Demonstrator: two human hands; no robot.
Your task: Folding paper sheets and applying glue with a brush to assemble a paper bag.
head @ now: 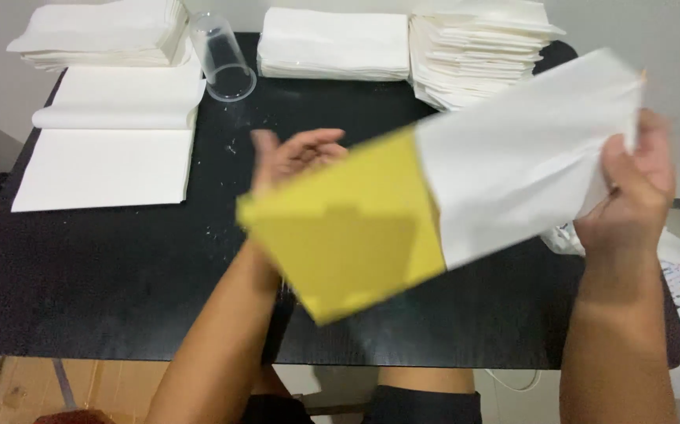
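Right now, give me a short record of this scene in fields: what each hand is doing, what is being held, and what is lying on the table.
Right hand: right hand grips the upper end of the white paper sheet, raised above the table.
Left hand: left hand open, behind the yellow paper sheet; contact unclear.
Held item: the white and yellow sheets overlap, tilted and motion-blurred.
Surface: black rectangular table.
On table: clear plastic cup on its side, flat white paper stacks at left, folded white paper piles at back.

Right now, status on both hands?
Right hand grips white sheet. Left hand open behind yellow card. Both sheets above the table.
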